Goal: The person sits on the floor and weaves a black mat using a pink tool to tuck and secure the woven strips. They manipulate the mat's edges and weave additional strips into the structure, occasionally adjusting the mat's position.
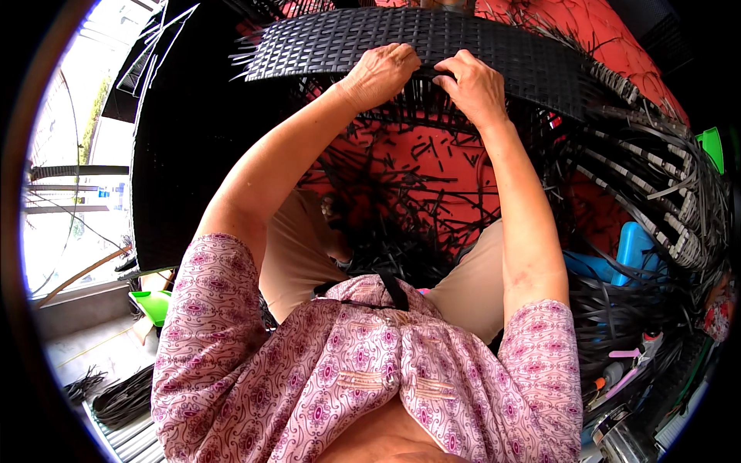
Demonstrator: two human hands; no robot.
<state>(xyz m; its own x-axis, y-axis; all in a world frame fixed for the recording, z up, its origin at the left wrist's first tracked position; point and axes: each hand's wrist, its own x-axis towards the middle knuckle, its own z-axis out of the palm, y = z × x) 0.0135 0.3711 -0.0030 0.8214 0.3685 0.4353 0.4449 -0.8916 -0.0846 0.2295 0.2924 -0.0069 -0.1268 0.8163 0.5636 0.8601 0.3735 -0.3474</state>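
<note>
A long curved panel [309,45] woven from dark plastic strips arches across the upper part of the head view. Loose strip ends stick out at its left end. My left hand [384,75] is closed over its near edge, knuckles up, with the fingertips hidden. A little to the right, my right hand [472,86] has thumb and fingers bent in a pinch at the same edge. Whether a single strip lies between those fingers is too small to tell. More strips hang below the edge, between and under my hands.
Cut strip pieces [421,224] litter a red padded surface [378,150] under the panel. Bundled strips [679,185] crowd the right side, near a blue plastic object [631,251] and pink-handled tools [633,366]. A green dustpan-like item [154,305] stands left, beside a large black panel [193,170].
</note>
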